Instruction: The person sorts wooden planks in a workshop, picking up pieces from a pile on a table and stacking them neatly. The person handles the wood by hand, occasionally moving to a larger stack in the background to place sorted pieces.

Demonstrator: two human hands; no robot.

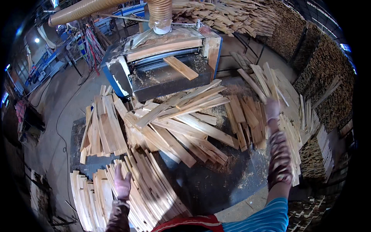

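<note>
My left hand (123, 185), in a pink work glove, lies flat with fingers spread on a fanned stack of thin wooden slats (150, 189) at the lower left. My right hand (272, 110), in a pale glove with a patterned sleeve behind it, is stretched out to the right and blurred. It is over a pile of slats (288, 116) leaning at the right. Whether it grips one I cannot tell. A loose heap of slats (185, 120) lies between the two hands, in front of a planing machine (166, 73).
A single slat (181, 68) lies on the machine's outfeed bed. A ribbed dust hose (159, 13) rises from its top. More slat piles stand at the left (101, 129) and behind the machine (232, 15). Stacked offcuts (328, 73) line the right wall. Sawdust covers the dark floor mat (228, 181).
</note>
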